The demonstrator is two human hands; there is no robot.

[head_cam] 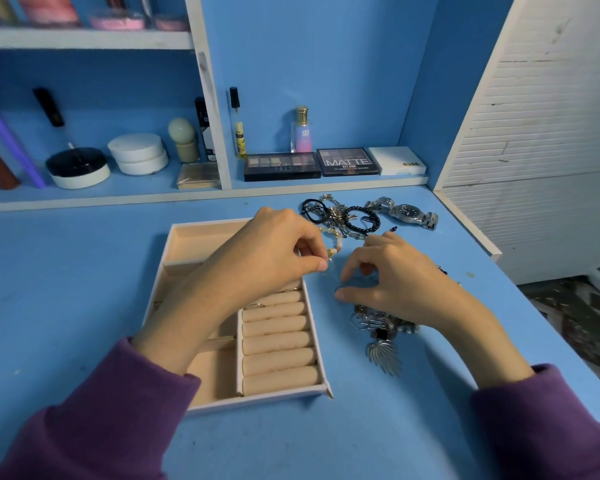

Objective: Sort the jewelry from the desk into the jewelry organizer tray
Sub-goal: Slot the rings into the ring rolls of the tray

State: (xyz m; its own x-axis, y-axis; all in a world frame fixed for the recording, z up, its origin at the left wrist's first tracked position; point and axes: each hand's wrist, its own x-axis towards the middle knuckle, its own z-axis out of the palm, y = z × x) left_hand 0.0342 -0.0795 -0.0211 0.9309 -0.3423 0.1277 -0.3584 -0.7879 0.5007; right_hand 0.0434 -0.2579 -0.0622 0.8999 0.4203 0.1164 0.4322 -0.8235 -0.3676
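- Blue desk [84,271], scuffed.
- Blue wall [326,64] behind.
- White-edged shelves [84,39] at upper left.
- White slatted panel [551,116] at right.
- Dark patterned floor [575,306] beyond desk edge.

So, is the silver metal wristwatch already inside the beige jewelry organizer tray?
No, out. The silver metal wristwatch lies on the blue desk, right of the beige tray, apart from it.
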